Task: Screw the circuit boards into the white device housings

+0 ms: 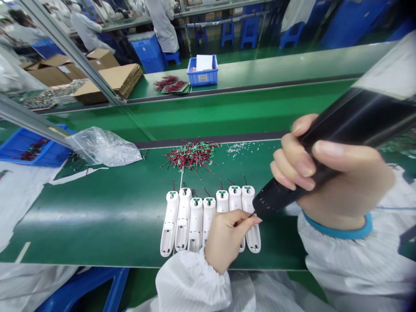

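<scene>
My right hand (328,173) is wrapped round a black electric screwdriver (341,134), whose tip points down at the right end of a row of several white plastic housings (195,216) lying side by side on the green bench. My left hand (227,236) rests on the housings with thumb and forefinger pinched by the screwdriver tip on something too small to make out. Each housing carries a small green circuit board (208,200) at its top end.
A heap of green boards with red wires (191,157) lies behind the row, with small screws (238,148) scattered beside it. A clear plastic bag (104,147) and blue bin (26,149) are left. Farther back sit a blue tray (203,71), cardboard boxes (110,80) and people in white coats.
</scene>
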The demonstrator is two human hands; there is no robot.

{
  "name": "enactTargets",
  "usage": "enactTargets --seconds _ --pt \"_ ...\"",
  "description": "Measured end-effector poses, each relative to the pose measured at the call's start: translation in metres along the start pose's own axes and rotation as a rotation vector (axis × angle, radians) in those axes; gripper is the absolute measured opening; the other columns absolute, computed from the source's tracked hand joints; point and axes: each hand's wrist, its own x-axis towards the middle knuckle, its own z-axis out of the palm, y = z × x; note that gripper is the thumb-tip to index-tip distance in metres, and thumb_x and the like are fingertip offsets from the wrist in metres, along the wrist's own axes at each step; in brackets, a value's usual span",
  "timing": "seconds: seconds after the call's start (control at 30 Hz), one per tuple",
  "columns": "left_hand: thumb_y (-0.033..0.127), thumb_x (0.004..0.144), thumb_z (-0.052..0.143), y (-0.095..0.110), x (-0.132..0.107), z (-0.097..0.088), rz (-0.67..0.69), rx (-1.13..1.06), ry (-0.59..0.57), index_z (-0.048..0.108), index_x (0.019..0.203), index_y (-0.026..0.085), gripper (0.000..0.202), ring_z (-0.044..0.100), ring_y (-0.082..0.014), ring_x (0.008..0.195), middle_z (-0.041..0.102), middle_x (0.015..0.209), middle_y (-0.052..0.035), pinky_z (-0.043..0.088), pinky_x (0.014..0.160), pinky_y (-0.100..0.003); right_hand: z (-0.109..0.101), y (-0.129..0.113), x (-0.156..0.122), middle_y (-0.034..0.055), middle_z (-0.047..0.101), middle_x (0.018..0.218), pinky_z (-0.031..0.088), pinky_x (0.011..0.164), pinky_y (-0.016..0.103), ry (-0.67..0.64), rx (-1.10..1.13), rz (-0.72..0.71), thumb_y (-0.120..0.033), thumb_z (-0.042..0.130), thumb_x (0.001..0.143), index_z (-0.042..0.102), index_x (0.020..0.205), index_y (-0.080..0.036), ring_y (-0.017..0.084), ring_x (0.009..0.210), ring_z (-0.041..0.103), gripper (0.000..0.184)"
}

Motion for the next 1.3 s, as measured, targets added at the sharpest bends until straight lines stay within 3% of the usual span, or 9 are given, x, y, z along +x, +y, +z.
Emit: enactTargets --seconds 0.2,0.3,0.37,0.47,0.57,0.67,0.8,1.07,1.3 --pt "0.034 0.074 0.074 -0.001 0.003 -0.001 0.009 0.012 0.057 0.071 0.06 0.016 0.023 0.029 -0.0075 0.045 0.038 0.042 0.0071 0.027 0.046 -0.023 0.001 0.006 -0.004 -0.0053 0.048 0.044 0.03 0.034 0.022 -0.014 -0.009 -0.008 -0.012 0.06 0.066 0.065 0.077 -0.019 0.007 0.032 0.04 0.014" --pt "0.033 0.074 0.076 0.004 0.005 -0.002 -0.111 -0.27 0.053 0.074 0.092 0.015 0.025 0.03 -0.0063 0.04 0.041 0.04 0.0096 0.03 0.044 -0.021 -0.002 0.013 -0.001 -0.0052 0.05 0.046 0.033 0.036 0.023 -0.003 -0.058 -0.072 -0.013 0.064 0.068 0.065 0.079 -0.019 0.008 0.034 0.042 0.013" --pt "0.032 0.08 0.071 0.009 0.007 -0.004 -0.236 -0.588 0.082 0.068 0.106 0.012 0.032 0.04 -0.0062 0.04 0.053 0.048 0.0064 0.037 0.045 -0.018 -0.007 0.022 0.004 -0.0053 0.052 0.048 0.036 0.038 0.024 0.013 -0.111 -0.156 -0.015 0.068 0.07 0.066 0.081 -0.02 0.009 0.036 0.045 0.013" --pt "0.029 0.091 0.057 0.013 0.009 -0.004 -0.51 -1.061 0.15 0.062 0.112 0.005 0.033 0.068 -0.0147 0.074 0.07 0.083 -0.0109 0.055 0.068 -0.021 -0.015 0.038 0.016 -0.005 0.055 0.052 0.04 0.042 0.026 0.055 -0.175 -0.231 -0.018 0.073 0.071 0.066 0.081 -0.021 0.01 0.04 0.048 0.013" --pt "0.028 0.09 0.054 0.012 0.006 0.0 -0.665 -1.253 0.132 0.052 0.123 -0.002 0.045 0.065 -0.0286 0.111 0.065 0.113 -0.0256 0.054 0.094 -0.031 -0.022 0.05 0.026 -0.0045 0.056 0.052 0.043 0.045 0.028 0.087 -0.237 -0.213 -0.021 0.074 0.072 0.065 0.081 -0.021 0.011 0.042 0.049 0.013" --pt "0.025 0.089 0.053 0.006 0.002 0.005 -0.642 -1.228 0.069 0.052 0.122 -0.004 0.044 0.061 -0.0329 0.118 0.061 0.122 -0.0291 0.049 0.103 -0.037 -0.026 0.055 0.031 -0.0045 0.054 0.052 0.043 0.044 0.029 0.106 -0.272 -0.186 -0.024 0.074 0.071 0.063 0.08 -0.021 0.012 0.042 0.048 0.015" --pt "0.018 0.088 0.05 -0.004 -0.003 0.01 -0.596 -1.163 -0.011 0.062 0.106 0.0 0.029 0.062 -0.0324 0.117 0.064 0.12 -0.0269 0.041 0.11 -0.041 -0.027 0.057 0.033 -0.0045 0.054 0.052 0.043 0.044 0.03 0.119 -0.299 -0.157 -0.025 0.074 0.07 0.062 0.08 -0.021 0.012 0.041 0.048 0.016" --pt "0.013 0.088 0.052 -0.014 -0.005 0.017 -0.512 -1.066 0.047 0.065 0.098 0.003 0.02 0.067 -0.0316 0.108 0.072 0.108 -0.0233 0.042 0.109 -0.045 -0.026 0.062 0.039 -0.0045 0.054 0.052 0.042 0.044 0.028 0.096 -0.321 -0.124 -0.025 0.074 0.07 0.061 0.077 -0.021 0.011 0.042 0.049 0.016" --pt "0.01 0.084 0.06 -0.016 -0.003 0.014 -0.509 -1.007 0.026 0.067 0.097 0.001 0.017 0.069 -0.0308 0.103 0.073 0.104 -0.0235 0.045 0.104 -0.044 -0.026 0.054 0.038 -0.0047 0.054 0.052 0.041 0.044 0.027 0.094 -0.275 -0.137 -0.022 0.073 0.069 0.063 0.081 -0.019 0.01 0.042 0.048 0.015"
